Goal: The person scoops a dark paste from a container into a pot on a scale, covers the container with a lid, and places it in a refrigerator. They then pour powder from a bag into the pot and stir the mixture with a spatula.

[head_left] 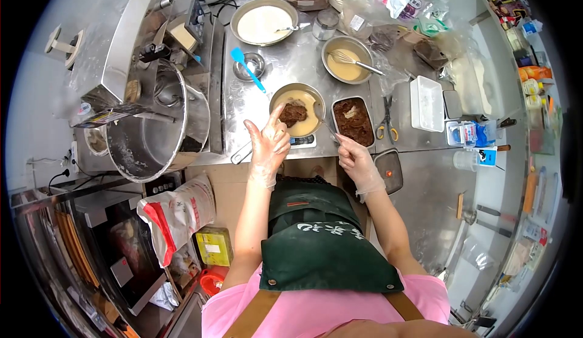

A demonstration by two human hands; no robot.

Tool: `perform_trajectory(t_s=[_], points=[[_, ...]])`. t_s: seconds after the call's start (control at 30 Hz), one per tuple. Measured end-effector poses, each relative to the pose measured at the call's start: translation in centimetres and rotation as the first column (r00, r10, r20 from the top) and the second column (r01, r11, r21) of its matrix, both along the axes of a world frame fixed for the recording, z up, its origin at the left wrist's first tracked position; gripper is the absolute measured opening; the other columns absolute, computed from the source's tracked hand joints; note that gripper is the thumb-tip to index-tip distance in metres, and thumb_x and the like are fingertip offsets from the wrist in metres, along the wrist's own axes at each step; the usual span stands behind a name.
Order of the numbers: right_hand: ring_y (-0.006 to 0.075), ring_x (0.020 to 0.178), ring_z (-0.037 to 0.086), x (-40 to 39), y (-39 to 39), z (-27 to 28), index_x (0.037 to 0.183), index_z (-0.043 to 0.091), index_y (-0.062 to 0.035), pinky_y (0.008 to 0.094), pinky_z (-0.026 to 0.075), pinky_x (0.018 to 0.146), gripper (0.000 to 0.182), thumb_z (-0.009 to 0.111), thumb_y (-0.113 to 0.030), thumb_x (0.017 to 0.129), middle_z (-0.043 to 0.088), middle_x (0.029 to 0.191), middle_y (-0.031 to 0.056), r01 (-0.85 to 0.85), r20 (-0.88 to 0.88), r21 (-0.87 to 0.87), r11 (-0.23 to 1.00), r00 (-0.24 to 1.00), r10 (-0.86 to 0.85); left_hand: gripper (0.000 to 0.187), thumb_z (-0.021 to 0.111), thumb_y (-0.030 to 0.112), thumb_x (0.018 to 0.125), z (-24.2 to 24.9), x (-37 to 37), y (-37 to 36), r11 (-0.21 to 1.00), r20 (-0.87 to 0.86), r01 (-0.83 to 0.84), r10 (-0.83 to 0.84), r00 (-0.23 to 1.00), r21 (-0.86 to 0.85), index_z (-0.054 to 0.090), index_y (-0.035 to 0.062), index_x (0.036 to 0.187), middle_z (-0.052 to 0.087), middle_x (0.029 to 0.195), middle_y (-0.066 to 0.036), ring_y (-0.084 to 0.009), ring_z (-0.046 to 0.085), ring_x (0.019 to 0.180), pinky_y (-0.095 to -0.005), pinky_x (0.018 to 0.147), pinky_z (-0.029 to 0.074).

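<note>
My left hand (268, 141), in a clear plastic glove, is open with thumb and index finger stretched out. Its index fingertip is right at the near-left rim of a saucepan (279, 94), whose handle juts toward me. Pale batter (306, 128) fills the pan, and a lump of dark brown paste (294, 113) sits in it. My gloved right hand (357, 162) is closed around the handle of a metal spoon (332, 133), which reaches toward the pan's right side. Just right of the pan, a rectangular tray (369, 112) holds more brown paste (353, 123). A kitchen scale (303, 140) shows under the pan's near edge.
Behind are a bowl of white liquid (264, 23), a small metal bowl with a blue spatula (245, 66) across it, and a bowl of batter with a whisk (355, 63). Scissors (387, 119) and a white bin (427, 108) lie right; a large mixer bowl (139, 144) stands left.
</note>
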State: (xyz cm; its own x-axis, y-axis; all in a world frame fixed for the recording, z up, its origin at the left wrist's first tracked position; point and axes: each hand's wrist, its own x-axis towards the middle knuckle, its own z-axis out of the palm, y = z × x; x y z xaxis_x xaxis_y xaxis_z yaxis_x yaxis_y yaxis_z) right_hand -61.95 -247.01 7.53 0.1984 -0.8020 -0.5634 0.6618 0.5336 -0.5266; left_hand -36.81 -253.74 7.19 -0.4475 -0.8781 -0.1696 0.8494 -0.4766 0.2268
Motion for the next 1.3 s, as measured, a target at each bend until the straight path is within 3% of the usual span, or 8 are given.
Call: perform_trajectory(t_s=[0.07,0.2,0.33,0.43,0.63,1.07,1.17,1.3], points=[[0.007,0.042,0.033,-1.3,-0.1,-0.9,0.124,0.052,0.0003,0.0214,0.029,0.043,0.03,0.05,-0.015,0.098,0.037,0.06,-0.0041,-0.015,0.327,0.089,0.996,0.945,-0.015,0.105,0.04,0.081,0.08,-0.1,0.1,0.2,1.0,-0.026,-0.001,0.001,1.0,-0.001,0.025,0.0068,0.152,0.042,0.066,0.003,-0.0052,0.032,0.048,-0.017,0.044,0.028],[0.0076,0.039,0.028,-1.9,0.2,-1.3,0.122,0.052,-0.0002,0.0223,0.028,0.041,0.028,0.048,-0.015,0.099,0.036,0.058,-0.0042,-0.024,0.48,0.042,0.999,0.877,0.001,0.106,0.039,0.082,0.08,0.4,-0.5,0.4,0.999,0.129,0.023,-0.017,0.991,-0.045,0.023,0.0069,0.153,0.041,0.065,0.003,-0.005,0.032,0.047,-0.0174,0.043,0.027],[0.0061,0.044,0.03,-1.5,0.2,0.2,0.123,0.055,0.0021,0.0218,0.028,0.045,0.032,0.051,-0.016,0.098,0.038,0.06,-0.0042,-0.002,0.272,-0.094,0.996,0.962,0.027,0.109,0.038,0.083,0.078,0.9,-1.3,0.5,0.994,0.04,0.091,-0.089,0.995,-0.061,0.02,0.0071,0.154,0.041,0.065,0.003,-0.005,0.032,0.046,-0.0177,0.043,0.026],[0.0049,0.054,0.045,0.0,0.8,2.4,0.127,0.06,0.0027,0.0187,0.035,0.051,0.034,0.053,-0.012,0.098,0.059,0.073,0.0015,-0.035,-0.548,-0.242,0.97,0.83,-0.106,0.122,0.037,0.09,0.07,2.0,-1.9,0.3,0.991,0.18,0.12,-0.107,0.978,-0.066,0.013,0.0076,0.156,0.048,0.071,0.0,-0.0063,0.034,0.049,-0.0194,0.046,0.029],[0.0057,0.06,0.046,-0.1,1.5,4.6,0.127,0.061,0.0032,0.0173,0.036,0.053,0.032,0.055,-0.001,0.097,0.061,0.08,0.0049,-0.175,-0.678,-0.436,0.883,0.708,-0.195,0.129,0.034,0.094,0.064,3.2,-2.5,0.5,0.957,0.488,0.153,-0.014,0.873,-0.247,0.008,0.0086,0.157,0.05,0.074,0.0,-0.008,0.038,0.052,-0.0203,0.048,0.032],[0.0057,0.061,0.046,1.8,4.3,6.9,0.129,0.062,-0.0001,0.0185,0.038,0.053,0.035,0.054,0.003,0.096,0.059,0.08,0.0047,-0.219,-0.66,-0.403,0.889,0.742,-0.117,0.133,0.034,0.095,0.062,2.8,-2.7,0.1,0.974,0.457,0.079,0.027,0.889,-0.212,-0.002,0.0091,0.157,0.052,0.078,-0.001,-0.0096,0.042,0.056,-0.0214,0.05,0.032],[0.006,0.063,0.046,2.7,4.0,9.6,0.129,0.062,-0.0004,0.0195,0.039,0.054,0.034,0.053,0.003,0.096,0.058,0.08,0.0044,-0.311,-0.762,-0.617,0.723,0.468,-0.448,0.13,0.036,0.094,0.064,2.5,-1.6,-0.1,0.973,0.466,0.032,0.08,0.881,-0.228,0.0,0.0106,0.157,0.052,0.079,-0.001,-0.0101,0.043,0.055,-0.0215,0.049,0.033],[0.0192,0.059,0.056,3.8,0.3,5.1,0.123,0.067,-0.0057,0.0279,0.047,0.056,0.045,0.055,0.011,0.083,0.061,0.079,0.0097,-0.532,-0.519,-0.71,0.461,-0.047,-0.853,0.127,0.041,0.092,0.065,2.4,0.2,-0.3,0.969,0.476,-0.124,0.215,0.853,-0.215,0.008,0.0115,0.157,0.05,0.074,-0.001,-0.0111,0.042,0.054,-0.022,0.048,0.033]])
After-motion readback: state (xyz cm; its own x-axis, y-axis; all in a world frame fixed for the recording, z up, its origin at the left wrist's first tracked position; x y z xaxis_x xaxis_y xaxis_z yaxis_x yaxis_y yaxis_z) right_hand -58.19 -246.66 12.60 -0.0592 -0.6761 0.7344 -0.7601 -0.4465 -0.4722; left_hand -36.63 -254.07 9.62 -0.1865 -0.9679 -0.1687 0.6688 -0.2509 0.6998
